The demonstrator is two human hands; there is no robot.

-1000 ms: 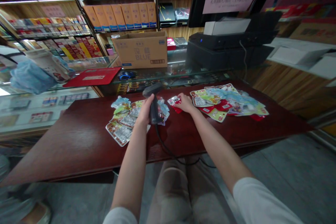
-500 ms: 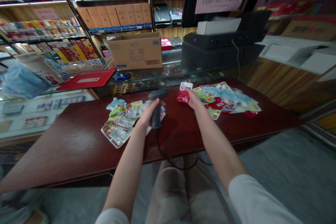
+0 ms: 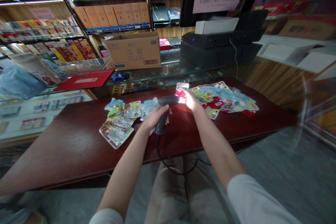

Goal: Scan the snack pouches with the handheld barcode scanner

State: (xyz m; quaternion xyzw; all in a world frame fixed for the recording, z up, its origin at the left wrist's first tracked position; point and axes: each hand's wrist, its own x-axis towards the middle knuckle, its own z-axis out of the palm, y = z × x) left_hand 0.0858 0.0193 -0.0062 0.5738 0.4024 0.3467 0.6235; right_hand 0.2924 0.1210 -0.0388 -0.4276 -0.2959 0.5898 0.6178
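Observation:
My left hand (image 3: 156, 116) is wrapped round the grip of a black barcode scanner (image 3: 162, 117), whose cable hangs down over the table edge. The scanner's head points right and its light falls on a small red-and-white snack packet (image 3: 182, 86). That packet is pinched in my right hand (image 3: 192, 100), fingers brightly lit. Left of the scanner lies a spread of snack packets (image 3: 119, 122), with blue ones (image 3: 148, 106) partly behind my left hand. Beyond my right hand is a larger heap of blue, green and red packets (image 3: 225, 98).
The packets lie on a dark red wooden table (image 3: 78, 136). Behind it, a glass counter carries a cardboard box (image 3: 133, 50), a red folder (image 3: 85, 78), a blue mouse (image 3: 120, 76) and a black monitor (image 3: 187, 0). A white cup (image 3: 35, 68) stands at far left.
My left hand has brought the scanner slightly right and turned its head toward the red packet. The scanner's light now shines on the packet and my right hand, which has shifted slightly left.

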